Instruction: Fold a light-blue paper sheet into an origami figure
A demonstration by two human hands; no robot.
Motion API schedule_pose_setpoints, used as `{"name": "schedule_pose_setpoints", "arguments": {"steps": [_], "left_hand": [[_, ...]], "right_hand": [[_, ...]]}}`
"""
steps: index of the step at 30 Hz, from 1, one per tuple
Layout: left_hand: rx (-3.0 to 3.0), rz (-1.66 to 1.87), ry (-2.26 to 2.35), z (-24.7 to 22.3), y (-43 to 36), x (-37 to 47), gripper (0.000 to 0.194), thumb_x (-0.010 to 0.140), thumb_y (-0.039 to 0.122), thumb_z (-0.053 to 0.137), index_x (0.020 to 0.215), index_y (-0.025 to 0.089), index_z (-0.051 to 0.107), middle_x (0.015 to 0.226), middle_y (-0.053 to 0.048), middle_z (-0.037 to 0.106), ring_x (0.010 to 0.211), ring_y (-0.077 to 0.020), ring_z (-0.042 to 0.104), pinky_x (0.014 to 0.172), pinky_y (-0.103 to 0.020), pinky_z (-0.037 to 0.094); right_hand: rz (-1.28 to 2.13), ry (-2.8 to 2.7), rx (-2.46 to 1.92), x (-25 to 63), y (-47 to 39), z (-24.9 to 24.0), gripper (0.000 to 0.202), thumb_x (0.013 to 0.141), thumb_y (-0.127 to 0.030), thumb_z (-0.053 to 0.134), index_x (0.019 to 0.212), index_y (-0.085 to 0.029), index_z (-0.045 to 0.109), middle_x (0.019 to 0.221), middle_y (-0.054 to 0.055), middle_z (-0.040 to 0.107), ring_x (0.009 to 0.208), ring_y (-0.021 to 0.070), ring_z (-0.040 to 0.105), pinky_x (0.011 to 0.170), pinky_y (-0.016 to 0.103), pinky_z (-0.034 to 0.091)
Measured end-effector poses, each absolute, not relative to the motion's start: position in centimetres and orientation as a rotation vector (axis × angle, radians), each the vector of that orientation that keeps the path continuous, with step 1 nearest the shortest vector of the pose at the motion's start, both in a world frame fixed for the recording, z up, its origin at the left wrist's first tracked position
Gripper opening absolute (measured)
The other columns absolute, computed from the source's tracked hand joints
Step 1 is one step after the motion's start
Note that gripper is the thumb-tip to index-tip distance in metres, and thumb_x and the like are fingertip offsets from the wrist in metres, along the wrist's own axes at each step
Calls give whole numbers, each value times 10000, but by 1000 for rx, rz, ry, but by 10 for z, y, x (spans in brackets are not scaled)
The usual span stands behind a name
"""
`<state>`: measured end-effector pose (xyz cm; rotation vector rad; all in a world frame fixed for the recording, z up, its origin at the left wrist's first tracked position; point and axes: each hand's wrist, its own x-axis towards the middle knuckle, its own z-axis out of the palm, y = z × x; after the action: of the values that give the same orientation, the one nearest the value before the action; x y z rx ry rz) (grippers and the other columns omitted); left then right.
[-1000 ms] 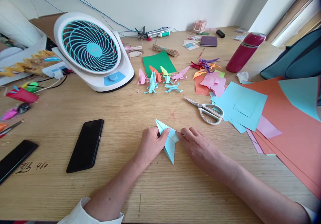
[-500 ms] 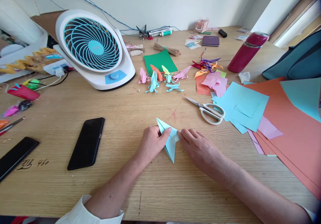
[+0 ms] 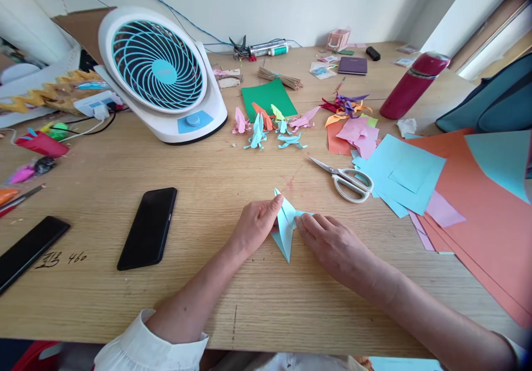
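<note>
A folded piece of light blue origami paper is held between my two hands, low over the wooden table. It has pointed ends at top and bottom and a flap sticking out to the right. My left hand grips its left edge, thumb on the upper part, other fingers partly hidden behind it. My right hand pinches the right flap between thumb and fingers. Beyond the hands lie white-handled scissors, and farther back several small folded paper figures in blue, pink, orange and yellow-green.
Light blue sheets and large orange paper cover the right side. A black phone lies left of my hands. Behind stand a white fan and a red flask. A green sheet lies at the back.
The blue paper has turned slightly, and its right flap now sticks out past my right fingers. My left thumb has moved up toward the top point. The view has shifted slightly.
</note>
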<state>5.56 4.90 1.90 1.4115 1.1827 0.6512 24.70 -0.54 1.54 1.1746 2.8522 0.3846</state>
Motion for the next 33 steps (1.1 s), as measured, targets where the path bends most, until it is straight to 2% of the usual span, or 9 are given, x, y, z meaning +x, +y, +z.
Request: {"name": "schedule_pose_setpoints", "arguments": {"steps": [3,8,10,13,19,22,25,28,33], "left_hand": [[1292,649,1164,19,50,55,694,860,766,315,628,166,574,644,-62,659,646,-192,655,618,-287,543],[1208,642,1146,14,54,54,784,871,777,244,766,139,686,753,-109,726,710,-214,701,625,-293,561],[1172,650,1124,11,55,54,733,889,741,287,804,131,685,760,-106,727,686,-203,698,603,-279,551],[1163,691,1134,5,56,54,551,911,628,418,853,138,663,741,-71,716,613,-173,670,549,-256,523],[1319,660,1047,-1,60,54,112,834,263,621,867,168,669,712,-4,693,595,-125,622,569,-220,484],[1366,662,1013,-3,60,55,123,760,188,676,882,170,681,791,-27,721,682,-144,656,620,-232,488],[1389,659,1038,-3,59,56,150,712,215,734,839,166,671,829,-41,726,710,-154,661,636,-240,497],[1419,650,1070,-1,58,56,147,706,238,747,791,163,653,823,-38,723,694,-136,644,628,-224,488],[1438,636,1093,3,57,56,178,712,256,747,843,158,677,825,-39,716,675,-121,626,623,-217,477]], "right_hand": [[365,2883,1169,249,-6,15,279,833,-45,497,1056,-61,664,994,133,618,817,228,561,694,360,525],[315,2931,1117,254,-5,14,289,842,-45,490,1082,-58,650,1046,143,617,874,239,566,719,375,512],[304,2940,1106,256,-6,14,288,858,-55,486,1099,-65,644,1075,142,615,888,238,568,719,374,508],[300,2924,1104,257,-7,13,307,872,-65,480,1139,-79,631,1113,138,610,902,233,568,722,368,504],[316,2919,1117,256,-9,13,333,879,-74,472,1182,-59,608,1115,151,607,920,246,567,724,380,498],[306,2929,1130,256,-9,13,322,865,-59,485,1160,-63,615,1107,148,608,920,248,567,720,383,494],[298,2939,1152,256,-9,12,295,876,-67,489,1140,-78,621,1086,137,611,906,244,567,714,382,488],[317,2954,1156,256,-10,12,281,877,-74,497,1128,-86,623,1055,128,614,886,245,565,696,380,481],[302,2992,1160,255,-11,15,288,856,-68,497,1118,-80,615,1009,123,613,840,247,564,666,384,468]]}}
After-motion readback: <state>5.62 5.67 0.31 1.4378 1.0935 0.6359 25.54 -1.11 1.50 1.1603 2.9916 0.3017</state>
